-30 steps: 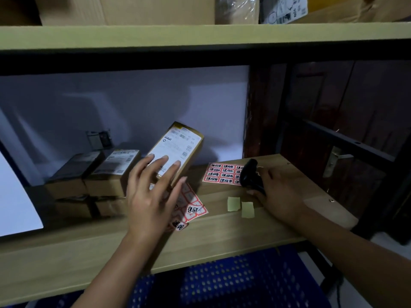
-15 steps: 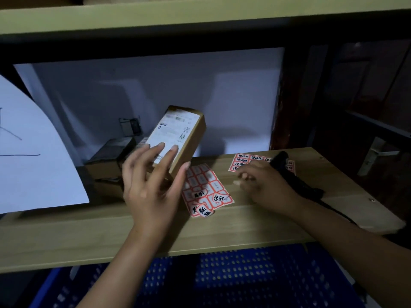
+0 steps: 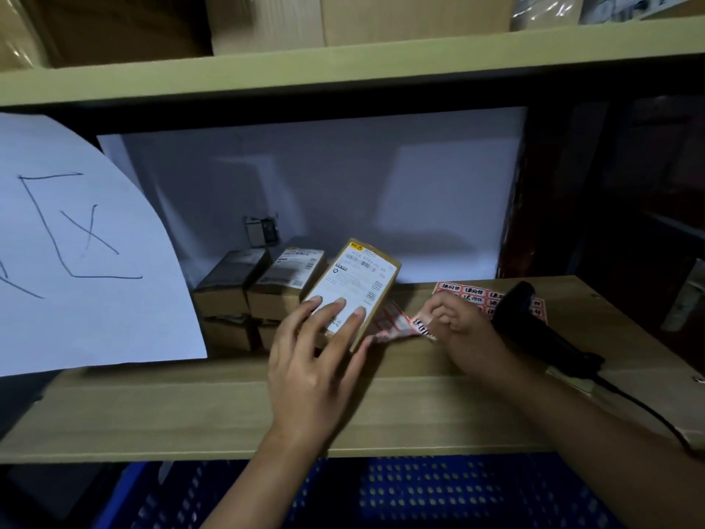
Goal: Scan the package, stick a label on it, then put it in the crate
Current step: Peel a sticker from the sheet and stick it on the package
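My left hand [image 3: 313, 360] grips a small brown package [image 3: 354, 288] with a white shipping label, tilted up above the wooden shelf [image 3: 213, 410]. To its right, my right hand [image 3: 461, 334] pinches a red-and-white label [image 3: 421, 325] at the edge of a curled sticker sheet [image 3: 393, 324]. A black barcode scanner [image 3: 534, 326] lies on the shelf just right of my right hand, its cable running off to the right. Under the shelf's front edge sits a blue perforated crate [image 3: 419, 494].
Several more brown packages [image 3: 259, 288] are stacked at the back left of the shelf. A second sheet of red labels [image 3: 473, 290] lies behind my right hand. A white paper with pen marks [image 3: 76, 246] hangs at the left. Cardboard boxes [image 3: 381, 17] fill the upper shelf.
My right hand let go of the scanner, which now lies on the shelf, and moved left onto the sticker sheet to pinch a label. My left hand kept the package raised.
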A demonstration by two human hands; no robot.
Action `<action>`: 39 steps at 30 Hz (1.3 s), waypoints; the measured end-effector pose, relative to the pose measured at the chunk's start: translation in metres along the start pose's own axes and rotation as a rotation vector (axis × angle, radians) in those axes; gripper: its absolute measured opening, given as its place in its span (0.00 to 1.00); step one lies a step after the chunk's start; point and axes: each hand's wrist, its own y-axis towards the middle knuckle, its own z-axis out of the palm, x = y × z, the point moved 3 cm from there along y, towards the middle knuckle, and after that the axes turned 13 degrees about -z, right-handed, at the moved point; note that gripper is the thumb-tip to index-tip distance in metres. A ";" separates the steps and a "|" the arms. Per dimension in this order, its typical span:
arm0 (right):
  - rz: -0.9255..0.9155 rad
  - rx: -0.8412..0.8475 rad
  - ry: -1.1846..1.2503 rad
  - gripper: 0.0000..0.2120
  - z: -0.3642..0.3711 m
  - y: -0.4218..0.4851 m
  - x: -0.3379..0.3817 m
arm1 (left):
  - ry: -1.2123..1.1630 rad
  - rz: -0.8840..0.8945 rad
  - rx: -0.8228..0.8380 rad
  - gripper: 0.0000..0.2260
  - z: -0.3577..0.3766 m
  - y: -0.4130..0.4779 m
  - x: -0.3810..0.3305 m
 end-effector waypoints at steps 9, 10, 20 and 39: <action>-0.165 0.103 -0.244 0.04 0.002 0.016 0.043 | -0.035 0.005 0.076 0.15 0.011 -0.003 0.002; -0.152 0.148 -0.265 0.04 0.003 0.011 0.038 | -0.034 0.010 0.077 0.15 0.011 -0.003 0.003; -0.184 -0.059 0.013 0.03 -0.008 0.008 0.072 | -0.046 0.015 0.036 0.18 0.007 0.000 -0.009; 0.272 -0.113 0.457 0.30 0.027 0.013 0.088 | -0.111 -0.076 -0.127 0.19 0.005 0.021 -0.023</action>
